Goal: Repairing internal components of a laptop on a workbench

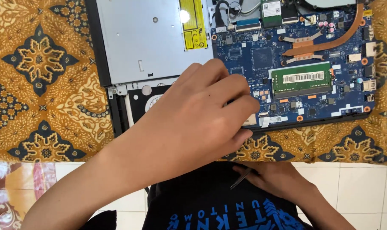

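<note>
— Fingertips (240,102) of left hand (193,123) curled, pressing onto blue motherboard (287,85); nothing visibly gripped.
— Right hand (278,179), below the motherboard, pinching thin metal tool (241,178). Fragile, stiff board (best held by edges).

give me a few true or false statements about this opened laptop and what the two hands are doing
1. The left hand rests on the opened laptop, its fingertips on the blue circuit board. True.
2. The right hand is pressing on the green memory stick. False: it lies low near the person's lap, away from the laptop.
3. The right hand holds a thin dark tool. True.
4. The laptop lies on a plain white cloth. False: it lies on a patterned gold and dark blue cloth.
5. A copper pipe runs across the upper right of the board. True.
6. The silver disc drive sits to the right of the board. False: it sits to its left.
</note>
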